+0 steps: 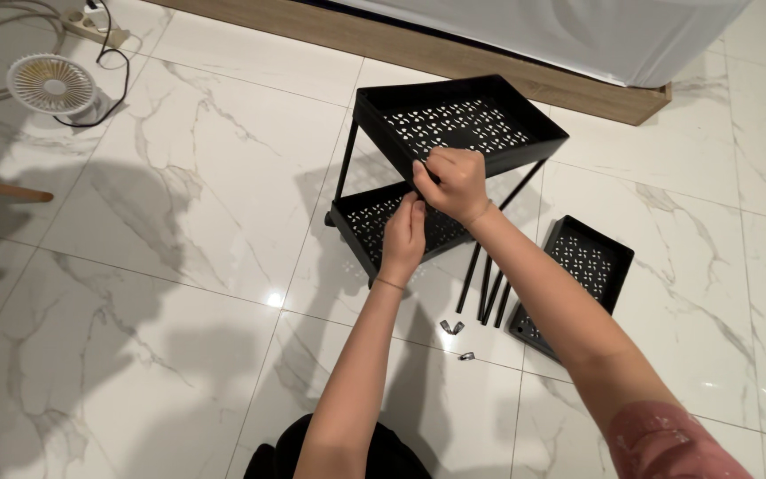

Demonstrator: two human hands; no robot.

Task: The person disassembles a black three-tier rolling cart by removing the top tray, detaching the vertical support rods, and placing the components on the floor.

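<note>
A black metal rack stands on the marble floor, with a perforated upper tray above a lower tray, joined by thin black poles. My right hand grips the near edge of the upper tray at its front corner. My left hand sits just below it, fingers pinched at the spot under that corner, in front of the lower tray. What the left fingers pinch is hidden.
A third black perforated tray lies on the floor at right. Several loose black poles and small metal clips lie beside it. A white fan with cable sits far left. A wooden bed base runs along the top.
</note>
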